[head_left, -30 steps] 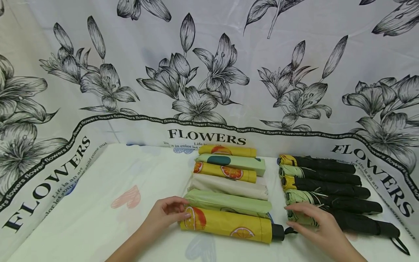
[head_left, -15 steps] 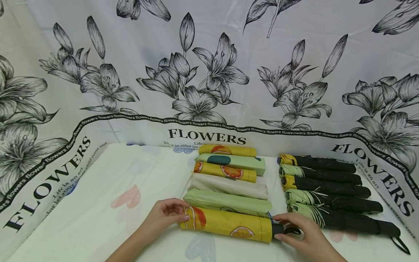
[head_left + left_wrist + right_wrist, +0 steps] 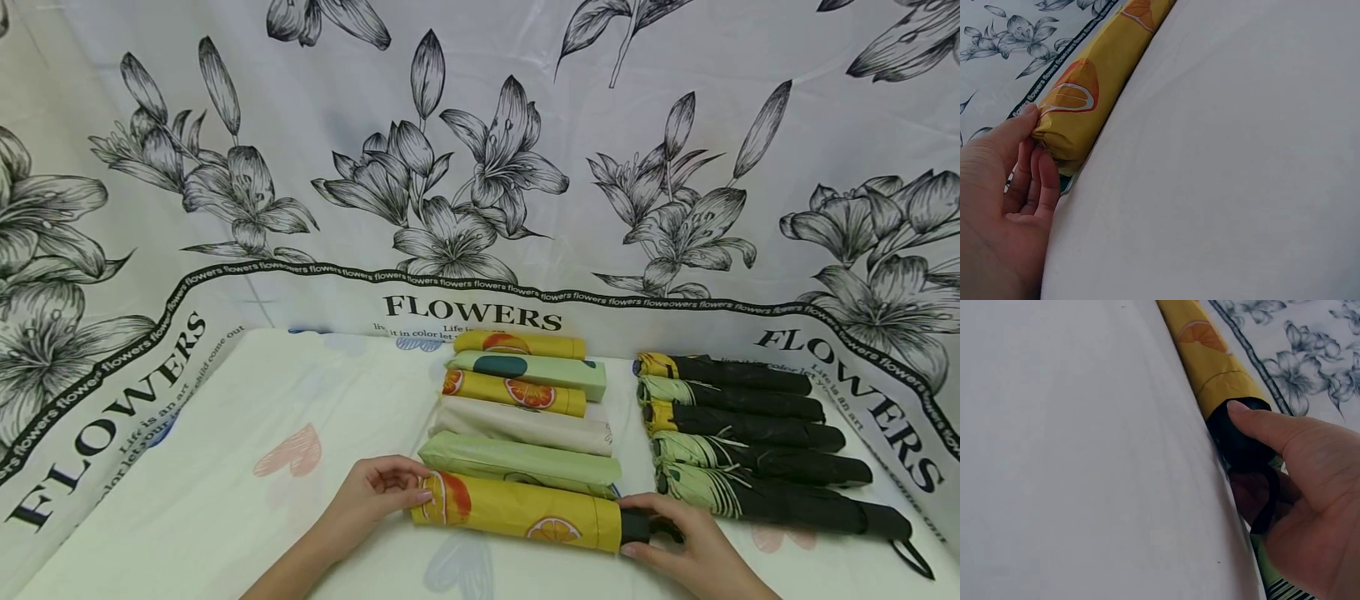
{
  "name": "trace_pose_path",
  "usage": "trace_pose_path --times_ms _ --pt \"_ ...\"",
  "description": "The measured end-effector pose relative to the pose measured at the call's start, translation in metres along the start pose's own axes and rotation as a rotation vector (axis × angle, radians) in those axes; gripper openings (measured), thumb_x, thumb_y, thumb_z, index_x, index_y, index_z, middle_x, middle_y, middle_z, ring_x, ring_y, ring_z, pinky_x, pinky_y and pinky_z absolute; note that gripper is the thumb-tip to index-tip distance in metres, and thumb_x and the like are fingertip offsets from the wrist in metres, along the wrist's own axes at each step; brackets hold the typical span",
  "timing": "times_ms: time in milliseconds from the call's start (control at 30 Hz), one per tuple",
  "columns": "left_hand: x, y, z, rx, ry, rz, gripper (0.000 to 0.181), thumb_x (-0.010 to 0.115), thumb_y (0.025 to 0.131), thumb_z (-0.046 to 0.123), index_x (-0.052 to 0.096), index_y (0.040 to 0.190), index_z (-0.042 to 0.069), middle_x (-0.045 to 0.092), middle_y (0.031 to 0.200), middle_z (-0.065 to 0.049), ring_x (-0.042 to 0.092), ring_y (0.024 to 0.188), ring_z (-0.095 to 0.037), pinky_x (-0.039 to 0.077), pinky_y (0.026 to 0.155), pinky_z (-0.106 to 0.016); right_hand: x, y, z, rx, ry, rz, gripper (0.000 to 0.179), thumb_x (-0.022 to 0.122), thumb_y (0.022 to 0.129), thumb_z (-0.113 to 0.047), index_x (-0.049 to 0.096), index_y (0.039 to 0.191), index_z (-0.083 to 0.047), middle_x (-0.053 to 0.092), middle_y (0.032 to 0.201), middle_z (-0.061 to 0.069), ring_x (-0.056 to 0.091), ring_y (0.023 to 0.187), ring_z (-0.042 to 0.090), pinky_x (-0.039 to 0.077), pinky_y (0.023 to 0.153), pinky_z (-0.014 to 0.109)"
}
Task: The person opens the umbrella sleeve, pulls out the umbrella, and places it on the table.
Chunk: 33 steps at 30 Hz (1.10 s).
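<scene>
A folded umbrella in a yellow sleeve with orange-slice prints point(image 3: 517, 511) lies nearest the front of the middle row. Its left end is pinched by my left hand point(image 3: 375, 498), thumb on top in the left wrist view. At the other end, my right hand point(image 3: 686, 537) grips the black handle point(image 3: 634, 527) between thumb and fingers; the right wrist view shows the thumb on the handle point(image 3: 1238, 437) and a black wrist strap point(image 3: 1267, 503) hanging by the palm. Just behind lies a light green sleeve point(image 3: 517, 461).
Farther back in that row are a beige sleeve point(image 3: 517, 423), a yellow one point(image 3: 547, 395), a pale green one point(image 3: 555, 372) and another yellow one point(image 3: 540, 344). Several folded black umbrellas point(image 3: 802, 506) form a row at right. A flower-printed curtain point(image 3: 480, 250) stands behind.
My right hand has moved left from beside the green-and-black umbrella to the black handle and now grips it. My left hand stays on the yellow sleeve's left end.
</scene>
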<state>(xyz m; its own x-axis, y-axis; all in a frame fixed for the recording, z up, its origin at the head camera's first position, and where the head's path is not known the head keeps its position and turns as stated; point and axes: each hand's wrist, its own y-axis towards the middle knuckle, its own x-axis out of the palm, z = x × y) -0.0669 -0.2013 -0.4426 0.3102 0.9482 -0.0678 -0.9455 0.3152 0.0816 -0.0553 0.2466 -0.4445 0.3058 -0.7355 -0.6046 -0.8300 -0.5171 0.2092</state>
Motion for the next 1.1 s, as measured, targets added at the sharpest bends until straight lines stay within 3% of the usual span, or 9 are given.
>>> trace_pose_path --times_ms 267,633,833,1100 --pt "-0.004 0.000 -0.005 0.084 -0.053 -0.024 0.028 0.076 0.092 -0.003 0.066 0.112 -0.020 0.071 0.089 0.008 0.065 0.079 -0.001 0.058 0.073 -0.017 0.001 0.002 0.000 -0.002 -0.003 0.006 0.043 0.082 0.092 -0.012 0.068 0.133 -0.008 0.073 0.125 0.009 0.065 0.104 -0.002 0.059 0.076 0.026" --pt "-0.007 0.001 -0.008 0.079 -0.084 -0.064 0.026 0.074 0.093 -0.004 0.065 0.111 -0.021 0.075 0.094 0.008 0.068 0.081 -0.002 0.058 0.074 -0.017 -0.007 0.002 -0.005 0.007 -0.001 -0.045 0.042 0.082 0.093 -0.015 0.068 0.132 -0.008 0.073 0.126 0.006 0.069 0.104 0.004 0.060 0.079 0.026" --pt "-0.007 0.002 -0.009 0.076 -0.106 -0.067 0.021 0.074 0.093 -0.004 0.067 0.109 -0.016 0.075 0.093 0.008 0.066 0.079 -0.001 0.056 0.071 -0.016 -0.016 0.000 -0.005 0.003 -0.049 -0.084 0.040 0.082 0.092 -0.016 0.069 0.129 -0.007 0.075 0.122 0.004 0.066 0.105 -0.001 0.058 0.078 0.026" --pt "-0.007 0.001 -0.007 0.081 -0.120 -0.079 0.026 0.074 0.093 -0.004 0.063 0.109 -0.021 0.074 0.092 0.009 0.065 0.078 0.000 0.055 0.070 -0.015 -0.037 -0.004 -0.010 0.214 -0.078 -0.198 0.043 0.082 0.093 -0.028 0.070 0.130 -0.010 0.072 0.124 0.006 0.061 0.107 -0.005 0.057 0.083 0.025"
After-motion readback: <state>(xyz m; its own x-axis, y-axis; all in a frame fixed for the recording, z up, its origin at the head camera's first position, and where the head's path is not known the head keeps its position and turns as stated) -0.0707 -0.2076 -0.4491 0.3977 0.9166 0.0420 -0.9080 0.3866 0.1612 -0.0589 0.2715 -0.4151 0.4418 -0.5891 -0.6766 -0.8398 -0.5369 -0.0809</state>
